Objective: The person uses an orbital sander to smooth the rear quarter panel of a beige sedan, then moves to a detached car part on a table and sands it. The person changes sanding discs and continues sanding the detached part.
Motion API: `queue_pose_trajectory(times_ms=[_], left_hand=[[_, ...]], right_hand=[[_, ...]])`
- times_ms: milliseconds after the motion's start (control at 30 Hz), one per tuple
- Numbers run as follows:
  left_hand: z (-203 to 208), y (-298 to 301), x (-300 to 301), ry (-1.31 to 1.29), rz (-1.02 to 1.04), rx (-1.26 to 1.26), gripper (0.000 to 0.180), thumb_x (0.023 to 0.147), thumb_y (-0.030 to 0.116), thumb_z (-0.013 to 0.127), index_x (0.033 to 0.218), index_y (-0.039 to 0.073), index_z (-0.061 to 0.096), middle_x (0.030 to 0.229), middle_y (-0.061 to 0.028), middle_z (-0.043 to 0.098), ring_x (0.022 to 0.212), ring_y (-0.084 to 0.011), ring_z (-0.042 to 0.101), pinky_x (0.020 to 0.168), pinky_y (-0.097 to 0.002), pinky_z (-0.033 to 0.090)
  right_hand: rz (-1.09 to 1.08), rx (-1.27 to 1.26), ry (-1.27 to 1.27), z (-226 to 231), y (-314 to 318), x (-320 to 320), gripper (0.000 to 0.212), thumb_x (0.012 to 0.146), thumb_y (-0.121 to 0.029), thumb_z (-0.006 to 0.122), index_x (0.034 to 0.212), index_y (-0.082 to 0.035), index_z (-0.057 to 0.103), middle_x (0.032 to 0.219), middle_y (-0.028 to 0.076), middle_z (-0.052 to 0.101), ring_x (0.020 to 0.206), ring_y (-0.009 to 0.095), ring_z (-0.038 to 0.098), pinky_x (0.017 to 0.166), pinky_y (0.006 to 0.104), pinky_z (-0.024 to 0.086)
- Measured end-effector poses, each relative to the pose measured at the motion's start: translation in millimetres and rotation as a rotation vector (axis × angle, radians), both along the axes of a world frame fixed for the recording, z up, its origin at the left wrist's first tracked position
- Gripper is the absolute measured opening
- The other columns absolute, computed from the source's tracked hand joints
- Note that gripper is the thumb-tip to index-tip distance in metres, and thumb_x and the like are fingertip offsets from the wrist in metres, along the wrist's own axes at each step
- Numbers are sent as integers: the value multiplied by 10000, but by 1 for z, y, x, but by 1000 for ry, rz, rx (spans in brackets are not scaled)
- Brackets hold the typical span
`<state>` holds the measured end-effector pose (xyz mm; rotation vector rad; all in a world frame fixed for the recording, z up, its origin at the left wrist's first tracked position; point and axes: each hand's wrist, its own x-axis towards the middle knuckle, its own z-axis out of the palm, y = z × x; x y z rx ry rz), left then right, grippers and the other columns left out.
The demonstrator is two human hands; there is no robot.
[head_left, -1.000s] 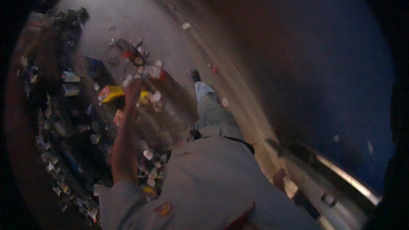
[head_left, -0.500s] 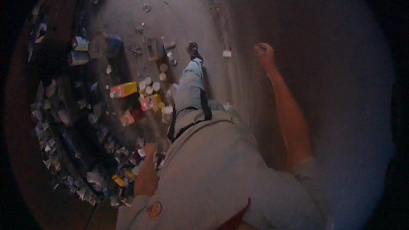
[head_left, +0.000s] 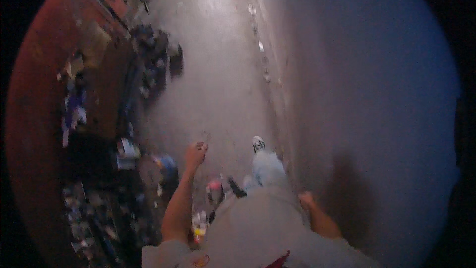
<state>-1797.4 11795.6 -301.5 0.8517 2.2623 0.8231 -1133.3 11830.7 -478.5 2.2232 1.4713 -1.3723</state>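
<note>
My left hand [head_left: 197, 153] swings forward over the grey floor [head_left: 208, 94], its fingers curled in and nothing showing in them. Low beside my right hip, close to the pale wall [head_left: 357, 89], is my right hand [head_left: 306, 199]. Motion and dim light smear its fingers. Neither hand touches any object. Below my grey shirt [head_left: 258, 213], one leg in light blue trousers [head_left: 270, 168] ends in a black-and-white shoe [head_left: 258, 144] on the floor.
Along the left stand cluttered shelves [head_left: 94, 218] of small items and a brown piece of furniture [head_left: 111, 89]. Dark heaped things [head_left: 153, 59] lie ahead on the floor. A round container [head_left: 166, 166] sits near my left forearm. Small scraps [head_left: 261, 46] line the wall's foot.
I have moved forward past the boxes and round containers on the left. My left hand has swung forward, and my right hand has swung back toward my hip.
</note>
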Motion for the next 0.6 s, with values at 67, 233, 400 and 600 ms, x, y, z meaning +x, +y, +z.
queue_pose_trajectory(times_ms=[67, 233, 400, 600], left_hand=[[2, 102, -45, 305, -151, 41, 476, 950, 438, 740, 1189, 27, 754, 1034, -196, 779, 965, -315, 770, 847, -424, 583], [-42, 217, -127, 42, 52, -178, 445, 933, 423, 747, 1164, 43, 738, 932, -187, 763, 883, -352, 745, 794, -457, 573], [-82, 254, -203, -287, 118, -715, 528, 884, 494, 724, 1180, 57, 743, 1213, -229, 735, 1178, -393, 685, 989, -506, 533], [-155, 378, -350, -265, 206, -784, 360, 893, 432, 702, 1057, 126, 796, 1016, -146, 776, 925, -341, 737, 815, -485, 573]], right_hand=[[-48, -79, 25, -5, 55, -31, 411, 917, -401, 750, 1075, -21, 756, 1012, 138, 759, 861, 335, 719, 735, 480, 548], [-84, -188, 18, -7, 278, -157, 347, 874, -321, 769, 985, 6, 738, 912, 144, 733, 805, 298, 712, 684, 467, 542], [101, 82, 56, 25, 606, -376, 290, 831, -242, 787, 894, 34, 721, 813, 150, 706, 748, 261, 706, 632, 454, 536], [307, 521, 234, 95, 963, -710, 392, 861, -344, 779, 999, 22, 755, 889, 163, 761, 851, 247, 728, 766, 437, 567]])
